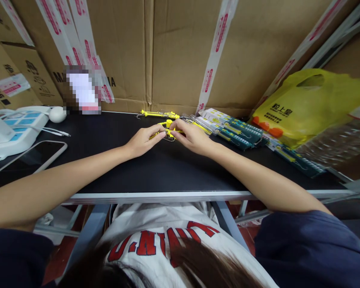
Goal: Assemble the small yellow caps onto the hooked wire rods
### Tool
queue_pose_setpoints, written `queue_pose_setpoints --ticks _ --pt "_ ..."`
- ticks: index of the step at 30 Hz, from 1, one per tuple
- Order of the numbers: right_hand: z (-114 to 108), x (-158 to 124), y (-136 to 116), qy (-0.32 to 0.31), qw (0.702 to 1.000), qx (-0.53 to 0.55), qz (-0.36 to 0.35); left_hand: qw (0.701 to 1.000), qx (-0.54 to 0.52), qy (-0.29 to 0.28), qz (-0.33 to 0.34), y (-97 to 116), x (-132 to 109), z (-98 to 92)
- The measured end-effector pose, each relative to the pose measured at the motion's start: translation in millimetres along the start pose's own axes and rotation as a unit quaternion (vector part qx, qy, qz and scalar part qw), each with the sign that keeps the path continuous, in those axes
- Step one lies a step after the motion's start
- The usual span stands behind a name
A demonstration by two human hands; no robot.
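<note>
Near the back middle of the black table, my left hand (144,141) has thumb and fingers pinched together at the left side of a small yellow plastic piece with thin metal wire (169,123). From the other side, my right hand (192,137) also grips this piece, its fingers bent over it. The fingertips cover part of it, so its exact kind is unclear. Just behind lies a similar yellow rod with a metal hook at its end (156,114). Thin metal rods (195,120) are beside my right hand, partly covered by it.
Printed packs with yellow hooked pieces (234,130) lie to the right, before a yellow plastic bag (306,104). At left are a phone (27,160), a power strip (33,120) and white cables (52,131). Large cardboard boxes (180,56) stand behind the table (168,172).
</note>
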State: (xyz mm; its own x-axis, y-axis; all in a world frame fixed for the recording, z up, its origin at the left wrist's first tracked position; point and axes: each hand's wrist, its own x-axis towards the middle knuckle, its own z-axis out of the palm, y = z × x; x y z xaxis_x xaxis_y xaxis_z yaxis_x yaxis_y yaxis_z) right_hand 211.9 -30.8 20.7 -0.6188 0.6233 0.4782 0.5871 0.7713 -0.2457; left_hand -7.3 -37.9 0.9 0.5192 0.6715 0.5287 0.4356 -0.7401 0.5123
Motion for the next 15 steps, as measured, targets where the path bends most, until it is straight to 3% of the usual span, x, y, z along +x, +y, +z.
queue_pose_setpoints --ticks 15 --pt "3.0 1.6 4.7 -0.005 0.995 0.088 -0.043 1.000 0.009 -0.013 0.014 -2.0 -1.4 -0.1"
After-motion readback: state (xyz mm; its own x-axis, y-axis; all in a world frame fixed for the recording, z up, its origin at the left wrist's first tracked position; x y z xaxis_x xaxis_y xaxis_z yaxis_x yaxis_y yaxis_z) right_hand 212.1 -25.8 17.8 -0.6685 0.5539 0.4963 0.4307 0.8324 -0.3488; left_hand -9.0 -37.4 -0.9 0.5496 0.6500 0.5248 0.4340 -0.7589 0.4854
